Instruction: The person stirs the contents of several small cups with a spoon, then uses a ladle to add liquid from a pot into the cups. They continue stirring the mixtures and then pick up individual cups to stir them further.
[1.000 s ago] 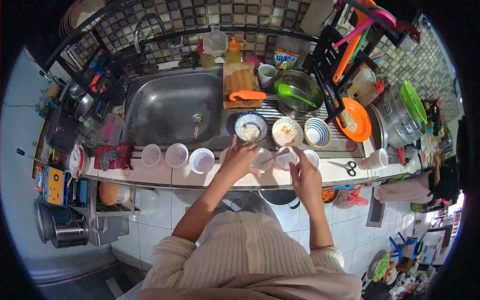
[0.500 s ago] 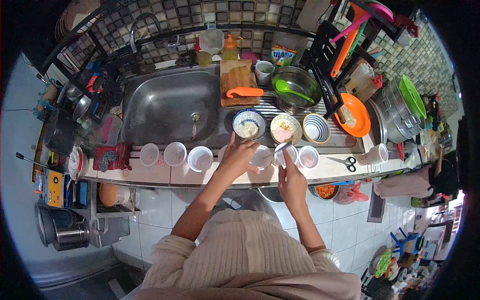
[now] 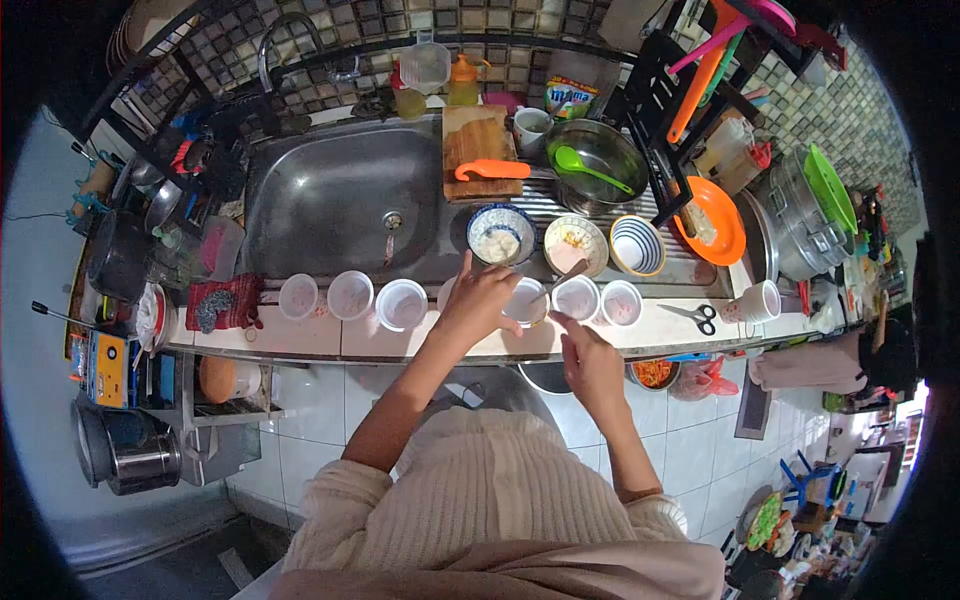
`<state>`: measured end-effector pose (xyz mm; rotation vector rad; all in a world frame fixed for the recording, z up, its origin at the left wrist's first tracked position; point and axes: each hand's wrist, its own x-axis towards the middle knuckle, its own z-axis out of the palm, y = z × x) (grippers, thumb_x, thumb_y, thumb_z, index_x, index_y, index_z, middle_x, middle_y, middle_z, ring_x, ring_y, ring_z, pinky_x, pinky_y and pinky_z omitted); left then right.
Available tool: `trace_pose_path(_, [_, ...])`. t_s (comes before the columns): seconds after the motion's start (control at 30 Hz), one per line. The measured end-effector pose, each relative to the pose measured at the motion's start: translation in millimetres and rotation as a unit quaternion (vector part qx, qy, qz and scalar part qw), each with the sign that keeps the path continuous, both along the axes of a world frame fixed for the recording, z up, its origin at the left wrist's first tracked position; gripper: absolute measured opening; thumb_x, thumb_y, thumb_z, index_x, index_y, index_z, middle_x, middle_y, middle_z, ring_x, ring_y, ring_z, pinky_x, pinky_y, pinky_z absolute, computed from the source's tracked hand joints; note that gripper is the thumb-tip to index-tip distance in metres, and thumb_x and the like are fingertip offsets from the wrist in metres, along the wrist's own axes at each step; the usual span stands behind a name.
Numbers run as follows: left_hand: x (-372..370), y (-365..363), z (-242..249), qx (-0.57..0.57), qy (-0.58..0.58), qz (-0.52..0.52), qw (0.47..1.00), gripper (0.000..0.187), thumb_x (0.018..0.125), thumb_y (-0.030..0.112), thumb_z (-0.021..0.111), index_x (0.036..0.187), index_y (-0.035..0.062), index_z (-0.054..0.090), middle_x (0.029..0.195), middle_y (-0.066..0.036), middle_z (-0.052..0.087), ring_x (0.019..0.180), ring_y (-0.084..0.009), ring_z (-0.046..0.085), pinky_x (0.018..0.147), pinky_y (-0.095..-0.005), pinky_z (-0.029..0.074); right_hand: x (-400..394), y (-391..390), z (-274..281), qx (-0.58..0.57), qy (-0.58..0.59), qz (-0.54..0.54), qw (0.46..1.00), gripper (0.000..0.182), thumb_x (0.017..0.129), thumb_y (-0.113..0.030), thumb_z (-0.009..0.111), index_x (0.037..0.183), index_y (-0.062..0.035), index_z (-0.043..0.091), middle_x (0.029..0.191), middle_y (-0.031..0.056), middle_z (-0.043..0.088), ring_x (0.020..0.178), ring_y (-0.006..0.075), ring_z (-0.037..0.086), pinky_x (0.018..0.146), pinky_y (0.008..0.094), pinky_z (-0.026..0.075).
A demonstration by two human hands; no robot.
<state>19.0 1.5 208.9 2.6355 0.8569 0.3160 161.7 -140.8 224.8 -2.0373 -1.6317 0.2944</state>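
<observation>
My left hand [image 3: 478, 306] is around the left side of a clear plastic cup [image 3: 528, 302], thumb at its front and fingers behind. Its index finger points up to the rim of a blue-patterned bowl [image 3: 490, 222] holding pale, lumpy contents. A metal spoon [image 3: 571, 270] slants from this cup toward a speckled bowl [image 3: 601, 243] with pinkish-white contents. On the cup's right, my right hand [image 3: 594, 362] reaches with its index finger extended close to the rim; the other fingers curl. No spoon shows in its grasp. Another plastic cup [image 3: 576, 297] stands just above the right hand.
More cups line the counter, including one at left [image 3: 402, 304] and one at right [image 3: 621, 303]. Scissors [image 3: 699, 318] and stacked cups [image 3: 762, 301] lie further right. Behind are the sink [image 3: 330, 215], a cutting board [image 3: 462, 140], a steel pan [image 3: 625, 190] and a striped bowl [image 3: 655, 238].
My right hand has come off the spoon and moved slightly down. The spoon now leans from the cup toward the speckled bowl. My left hand stays almost where it was.
</observation>
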Motion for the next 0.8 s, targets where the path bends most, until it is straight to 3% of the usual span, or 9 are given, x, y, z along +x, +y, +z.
trace_pose_path(0.33, [1,1,5,-0.024,0.047,-0.006,0.999,0.076,0.052,0.035,0.077,0.117,0.0048,0.051,0.118,-0.011,0.053,0.114,-0.0237,0.047,0.105,-0.0531,0.018,-15,-5,-18,-0.017,-0.09,0.023,0.996,0.044,0.075,-0.01,0.055,0.116,-0.0255,0.052,0.072,0.0079,0.053,0.055,0.0287,0.059,0.046,0.0403,0.047])
trace_pose_path(0.53, [1,1,-1,-0.02,0.027,0.0,0.999,0.076,0.051,0.032,0.078,0.116,0.0041,0.051,0.117,-0.012,0.053,0.113,-0.024,0.047,0.105,-0.0534,0.017,-20,-5,-20,-0.034,-0.072,0.038,0.996,0.041,0.078,-0.01,0.054,0.117,-0.0241,0.053,0.072,0.0089,0.054,0.055,0.0297,0.058,0.047,0.0405,0.047])
trace_pose_path(0.6, [1,0,-2,0.019,-0.004,-0.001,1.0,0.078,0.045,0.035,0.08,0.111,0.0036,0.053,0.107,-0.009,0.057,0.108,-0.0235,0.051,0.103,-0.0549,0.02,-16,-6,-23,-0.022,-0.083,0.035,0.996,0.043,0.077,-0.011,0.054,0.118,-0.0251,0.052,0.072,0.0077,0.053,0.053,0.0283,0.058,0.045,0.0395,0.047])
trace_pose_path(0.8, [1,0,0,0.009,-0.004,-0.008,1.0,0.071,0.047,0.033,0.079,0.106,0.0029,0.055,0.107,-0.01,0.057,0.108,-0.0234,0.05,0.102,-0.0554,0.02,-8,-5,-20,0.0,-0.113,0.003,0.994,0.045,0.077,-0.012,0.055,0.119,-0.026,0.051,0.071,0.0058,0.052,0.051,0.0263,0.058,0.043,0.0382,0.046])
